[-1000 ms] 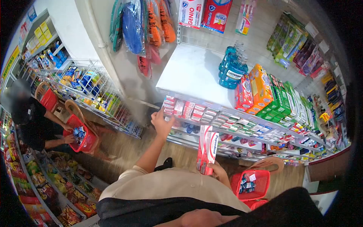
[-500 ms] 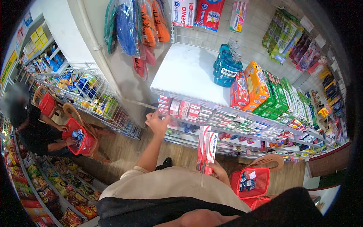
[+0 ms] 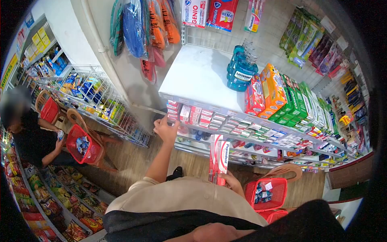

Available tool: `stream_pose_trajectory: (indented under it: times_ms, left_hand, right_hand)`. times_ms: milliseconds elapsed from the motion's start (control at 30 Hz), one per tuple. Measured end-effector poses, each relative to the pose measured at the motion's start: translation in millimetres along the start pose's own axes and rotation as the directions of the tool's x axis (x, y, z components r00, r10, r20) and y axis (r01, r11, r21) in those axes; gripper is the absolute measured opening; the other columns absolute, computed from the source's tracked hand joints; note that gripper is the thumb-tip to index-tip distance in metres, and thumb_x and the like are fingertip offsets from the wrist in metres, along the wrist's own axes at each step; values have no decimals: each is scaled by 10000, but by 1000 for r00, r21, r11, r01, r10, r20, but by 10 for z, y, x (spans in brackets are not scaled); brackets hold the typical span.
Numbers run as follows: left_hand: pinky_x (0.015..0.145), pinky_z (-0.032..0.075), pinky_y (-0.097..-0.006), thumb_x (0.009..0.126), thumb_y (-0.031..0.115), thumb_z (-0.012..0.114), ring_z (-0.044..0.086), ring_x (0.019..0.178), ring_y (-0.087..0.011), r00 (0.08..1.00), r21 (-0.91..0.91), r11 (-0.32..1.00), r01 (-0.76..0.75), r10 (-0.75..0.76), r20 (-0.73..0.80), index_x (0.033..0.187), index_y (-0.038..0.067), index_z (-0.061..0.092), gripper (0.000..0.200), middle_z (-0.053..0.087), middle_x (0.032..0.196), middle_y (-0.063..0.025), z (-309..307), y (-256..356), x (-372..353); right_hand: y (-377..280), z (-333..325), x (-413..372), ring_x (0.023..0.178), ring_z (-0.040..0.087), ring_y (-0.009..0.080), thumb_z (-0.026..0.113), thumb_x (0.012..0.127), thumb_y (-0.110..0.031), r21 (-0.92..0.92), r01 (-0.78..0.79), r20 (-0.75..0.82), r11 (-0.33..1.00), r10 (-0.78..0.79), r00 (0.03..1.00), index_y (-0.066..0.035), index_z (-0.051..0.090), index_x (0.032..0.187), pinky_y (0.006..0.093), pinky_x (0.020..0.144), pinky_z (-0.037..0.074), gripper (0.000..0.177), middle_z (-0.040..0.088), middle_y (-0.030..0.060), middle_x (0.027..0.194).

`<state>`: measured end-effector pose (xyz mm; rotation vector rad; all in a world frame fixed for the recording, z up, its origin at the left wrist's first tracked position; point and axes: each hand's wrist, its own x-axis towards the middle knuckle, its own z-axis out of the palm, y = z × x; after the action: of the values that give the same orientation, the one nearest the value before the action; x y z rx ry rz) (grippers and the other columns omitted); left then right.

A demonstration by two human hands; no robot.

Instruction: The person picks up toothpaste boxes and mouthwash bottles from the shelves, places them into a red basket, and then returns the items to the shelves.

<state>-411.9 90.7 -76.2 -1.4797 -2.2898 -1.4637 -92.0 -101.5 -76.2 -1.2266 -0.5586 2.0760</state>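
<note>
My right hand (image 3: 230, 180) grips red-and-white Pepsodent toothpaste boxes (image 3: 218, 156) by their lower end, upright in front of my beige shirt. My left hand (image 3: 166, 129) reaches to the left end of the shelf with fingers apart, its fingertips right at the stacked toothpaste boxes (image 3: 195, 115) there. These small red-and-white cartons lie in rows under the white top shelf (image 3: 197, 72). On that top shelf stand blue Listerine bottles (image 3: 242, 76), with red, orange and green toothpaste cartons (image 3: 273, 92) to their right.
A red basket (image 3: 278, 193) with blue bottles is at my right. At left, a person in black (image 3: 30, 139) holds a small item beside another red basket (image 3: 85, 155) on a chair. Snack racks (image 3: 60, 197) line the lower left; packaged sandals (image 3: 137, 34) hang on the wall.
My left hand has shifted only slightly, still at the shelf; the right keeps the boxes. The person at left has drawn back from the basket and lifted a small item.
</note>
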Motion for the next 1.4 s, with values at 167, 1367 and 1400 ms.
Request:
stream_pose_trajectory:
  times_ms: [167,1367,1400]
  left_hand:
    - [857,389,-499,624,382,843,521,1034,-293,1000,41,999,-3,2,22,1123,142,724,567,625,960,-91,-49,28,51]
    - [911,355,-514,649,365,828,515,1091,-284,985,62,985,162,-165,55,1090,128,732,510,673,978,-93,-5,160,45]
    - [908,358,-511,649,374,827,517,1083,-288,987,60,986,153,-156,47,1098,130,730,520,671,968,-95,1,154,47]
  right_hand:
    - [2,-15,14,1071,659,259,757,811,-176,-1,15,0,1000,-15,1000,-12,407,1416,403,897,563,717,623,134,1242]
    - [147,-291,-12,1123,635,229,728,821,-149,8,1,22,1000,-1,1000,-17,421,1409,388,956,527,677,623,128,1270]
    - [125,-257,-26,1160,616,258,665,848,-104,-8,5,38,1000,-4,999,-7,389,1441,403,975,520,661,600,164,1306]
